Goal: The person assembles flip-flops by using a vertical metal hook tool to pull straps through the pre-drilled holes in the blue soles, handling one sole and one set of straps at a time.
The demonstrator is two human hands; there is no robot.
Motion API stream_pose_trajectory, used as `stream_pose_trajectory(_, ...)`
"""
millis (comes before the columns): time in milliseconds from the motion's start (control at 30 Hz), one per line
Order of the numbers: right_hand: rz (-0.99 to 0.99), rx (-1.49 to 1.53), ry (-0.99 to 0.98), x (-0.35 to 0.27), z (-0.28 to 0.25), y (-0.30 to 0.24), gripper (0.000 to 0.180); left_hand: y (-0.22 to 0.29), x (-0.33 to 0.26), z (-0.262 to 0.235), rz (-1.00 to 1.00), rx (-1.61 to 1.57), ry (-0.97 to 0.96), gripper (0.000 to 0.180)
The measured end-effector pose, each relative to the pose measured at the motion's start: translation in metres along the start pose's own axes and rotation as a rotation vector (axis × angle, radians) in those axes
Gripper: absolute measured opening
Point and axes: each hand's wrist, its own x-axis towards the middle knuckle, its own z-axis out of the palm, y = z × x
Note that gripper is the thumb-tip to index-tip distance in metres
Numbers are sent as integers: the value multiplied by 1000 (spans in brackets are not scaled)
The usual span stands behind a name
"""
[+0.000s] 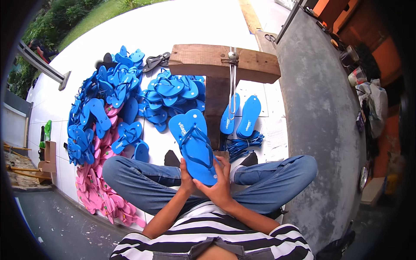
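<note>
Between my hands, above my crossed legs, is a pair of blue flip-flops [190, 143] stacked together, toes pointing away from me. My left hand [186, 178] is closed on the left edge near the heel. The fingers of my right hand [220, 184] wrap round the heel end from the right. Just ahead stands a wooden T-shaped stand [186, 60], with a long looped metal wire tool [232, 86] hanging from a bolt on it. To its right lie two blue soles [250, 113] without straps, and nearer me a bundle of blue straps [245, 146].
On the white tiled floor [186, 21] to the left are a large heap of blue flip-flops [97, 112], a smaller blue pile [169, 89] and many pink flip-flops [104, 197]. Dark flip-flops [156, 62] lie behind. A grey ledge [320, 130] runs along the right, with scissors [270, 38] at its far end.
</note>
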Motion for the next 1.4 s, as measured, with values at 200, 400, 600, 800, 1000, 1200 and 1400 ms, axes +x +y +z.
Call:
stream_pose_trajectory(200,-30,14,-45,26,-8,14,84,28,-14,-13,-112,183,-221,86)
stream_pose_trajectory(400,-160,-54,29,28,12,13,81,43,-14,-5,-47,415,-116,65)
stream_pose_trajectory(600,-208,75,-40,64,-15,38,69,69,24,6,77,170,56,57)
stream_pose_trajectory(800,256,266,311,91,-17,105,33,123,141,20,383,122,105,60)
stream_pose_trajectory(1000,402,40,363,121,29,187,37,106,228,-25,97,173,218,115)
stream_pose_trajectory(1200,467,-600,271,156,79,236,73,17,169,-55,129,197,285,56)
stream_pose_trajectory(1400,508,-747,162,164,86,244,85,-23,99,-20,41,395,183,35)
